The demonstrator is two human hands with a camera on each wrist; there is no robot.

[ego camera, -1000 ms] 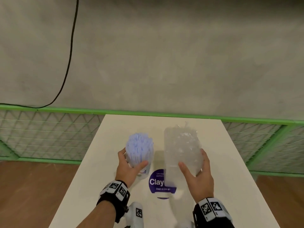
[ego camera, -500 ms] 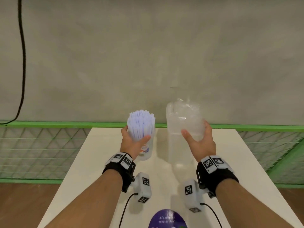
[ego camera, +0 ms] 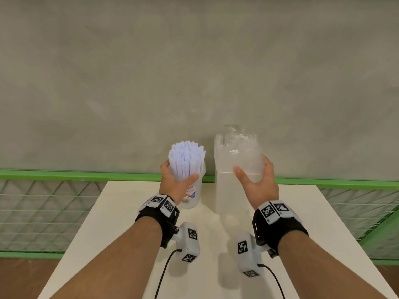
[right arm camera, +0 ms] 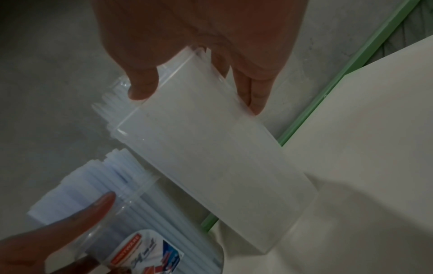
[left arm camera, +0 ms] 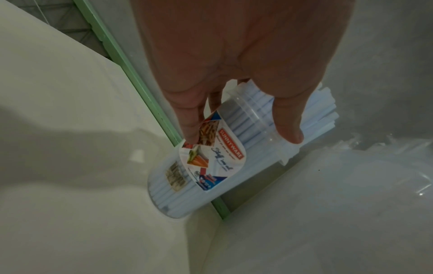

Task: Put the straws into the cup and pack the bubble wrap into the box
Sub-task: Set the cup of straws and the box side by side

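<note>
- The left hand [ego camera: 172, 182] wraps around the straws [ego camera: 186, 159] at the rim of the clear labelled cup [ego camera: 192, 196], thumb in front and fingers behind.
- The right hand [ego camera: 258, 183] curls around the top of the translucent box [ego camera: 228, 190], where crinkled bubble wrap [ego camera: 241, 145] pokes above the rim.
- Both containers stand upright on the white counter [ego camera: 323, 223] near its far edge, just beside each other.
- Risk: both containers look tall and light, so a sideways tug on letting go could tip either one, perhaps off the far edge.
- Risk: springy wrap may rise back out once released.
- The straws are pale blue and bundled tight, lower ends reaching the cup's bottom, tops fanning well above the rim.
</note>
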